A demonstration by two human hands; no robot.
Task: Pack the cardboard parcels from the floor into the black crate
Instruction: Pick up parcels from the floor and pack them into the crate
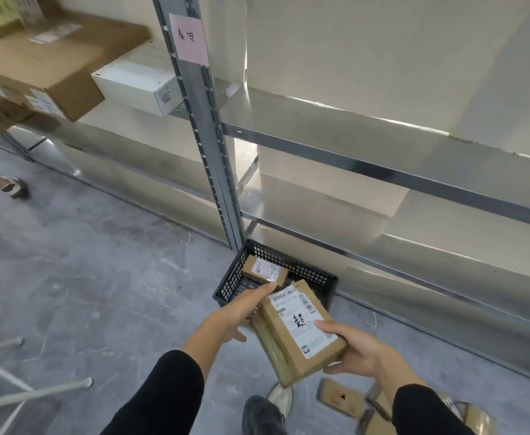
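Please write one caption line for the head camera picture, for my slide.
Both hands, left hand and right hand, hold a labelled brown cardboard parcel above the black plastic lattice crate.

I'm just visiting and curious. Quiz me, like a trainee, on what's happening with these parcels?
1. True or false: the black crate already holds a parcel in the crate.
2. Which hand grips the labelled parcel at its near end: left hand or right hand?
3. Where do the unpacked parcels on the floor lie: A) on the shelf, B) by the person's feet, C) inside the crate?

Key: 1 true; 2 right hand; 3 B.
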